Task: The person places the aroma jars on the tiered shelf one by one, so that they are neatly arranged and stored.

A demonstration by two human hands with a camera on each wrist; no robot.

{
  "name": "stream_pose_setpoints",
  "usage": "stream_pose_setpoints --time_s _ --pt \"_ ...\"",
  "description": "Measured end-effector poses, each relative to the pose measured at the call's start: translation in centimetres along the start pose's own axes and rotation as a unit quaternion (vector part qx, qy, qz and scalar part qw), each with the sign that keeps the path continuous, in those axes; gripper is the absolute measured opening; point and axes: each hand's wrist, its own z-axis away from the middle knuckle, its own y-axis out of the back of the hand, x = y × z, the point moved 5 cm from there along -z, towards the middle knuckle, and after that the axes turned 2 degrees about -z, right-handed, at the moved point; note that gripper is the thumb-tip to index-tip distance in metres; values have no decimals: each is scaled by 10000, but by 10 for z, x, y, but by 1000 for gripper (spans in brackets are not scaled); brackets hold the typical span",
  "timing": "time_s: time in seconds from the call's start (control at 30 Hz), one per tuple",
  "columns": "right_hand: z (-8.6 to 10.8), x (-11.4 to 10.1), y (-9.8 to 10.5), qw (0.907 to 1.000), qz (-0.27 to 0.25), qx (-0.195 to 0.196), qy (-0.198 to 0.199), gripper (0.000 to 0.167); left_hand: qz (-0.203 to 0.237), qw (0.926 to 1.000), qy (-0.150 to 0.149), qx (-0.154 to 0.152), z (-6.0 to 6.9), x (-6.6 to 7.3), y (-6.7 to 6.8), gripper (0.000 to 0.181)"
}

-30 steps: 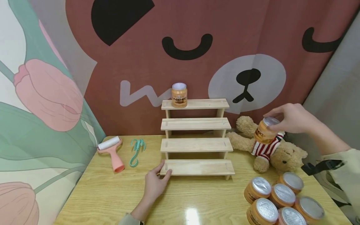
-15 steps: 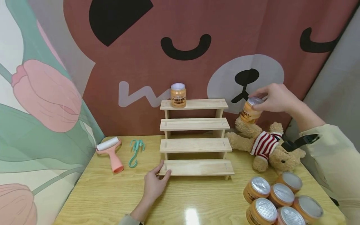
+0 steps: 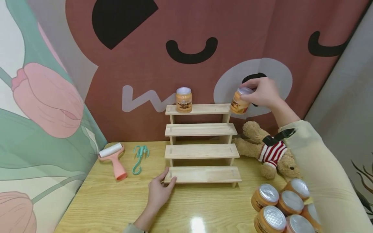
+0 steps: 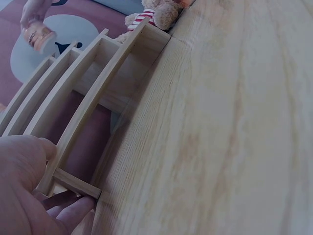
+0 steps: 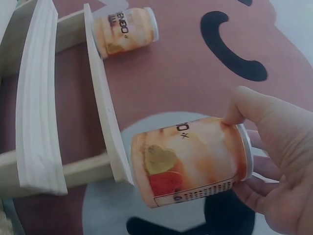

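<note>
A four-step wooden shelf (image 3: 201, 151) stands against the curtain. On the left of its top step sits an orange jar (image 3: 184, 101). My right hand (image 3: 262, 93) grips a second jar (image 3: 239, 103) near its lid, slightly tilted, at the right end of the top step. In the right wrist view this jar (image 5: 186, 164) is close beside the step's end; whether it touches I cannot tell. My left hand (image 3: 158, 191) holds the left end of the lowest step, and in the left wrist view its thumb and fingers lie around the shelf's end (image 4: 76, 183).
Several orange jars (image 3: 274, 218) cluster at the table's front right, partly behind the right sleeve (image 3: 329, 174). A teddy bear (image 3: 271, 152) in a striped shirt lies right of the shelf. A pink roller (image 3: 116, 161) and a green hook (image 3: 140, 160) lie at the left.
My right hand has carried its jar up and leftward, from above the teddy bear to the right end of the top step. The left hand has stayed on the lowest step.
</note>
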Motion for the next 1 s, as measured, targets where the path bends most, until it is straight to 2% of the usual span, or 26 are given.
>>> stream_pose_setpoints --time_s 0.4,0.73,1.0 --pt "-28 -22 -34 9995 -318 -39 44 41 -40 10000 -40 -9 1 2 -1 58" --pt "-36 -28 -54 9986 -495 56 -162 42 69 10000 -5 70 3 2 2 56" --pt "-41 -33 -63 9970 -628 -302 -323 42 54 9999 -23 109 6 4 2 56"
